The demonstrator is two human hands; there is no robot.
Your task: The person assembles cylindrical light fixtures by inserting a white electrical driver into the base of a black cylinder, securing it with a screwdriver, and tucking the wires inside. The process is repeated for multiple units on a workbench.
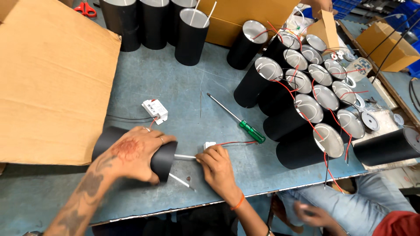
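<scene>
We see a flat cardboard sheet (48, 83) covering the surface's (175, 87) left side. Our left hand (133, 155) grips a black cylinder housing (164, 159) lying near the front edge. Our right hand (216, 166) pinches a white wire (184, 157) leaving it. Bare room runs to a green-handled screwdriver (238, 120), then stacked black housings (302, 113).
</scene>
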